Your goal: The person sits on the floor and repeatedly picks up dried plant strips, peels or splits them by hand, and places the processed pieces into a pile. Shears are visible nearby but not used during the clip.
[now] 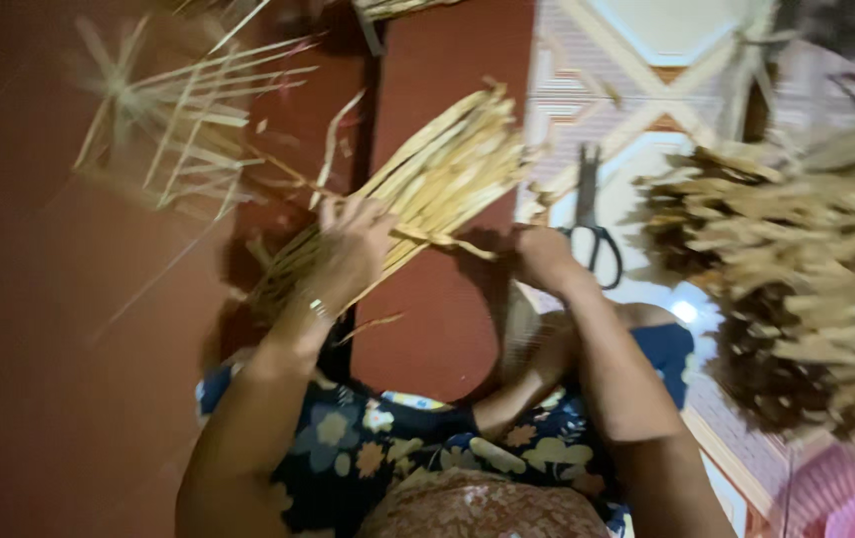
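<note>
My left hand [351, 247] is closed around the middle of a thick bundle of pale dried leaf strips [439, 171] that slants from lower left up to the right. My right hand [541, 255] is fisted just right of the bundle, gripping a thin strip [447, 242] that runs across to it. A bracelet sits on my left wrist. Below the hands is my lap in dark floral cloth [427, 448].
Black scissors [592, 224] lie on the patterned tile floor [646, 90] just beyond my right hand. A big heap of dried leaf bundles [806, 269] fills the right side. Loose strips [183, 120] are scattered on the red floor [49, 349] at upper left.
</note>
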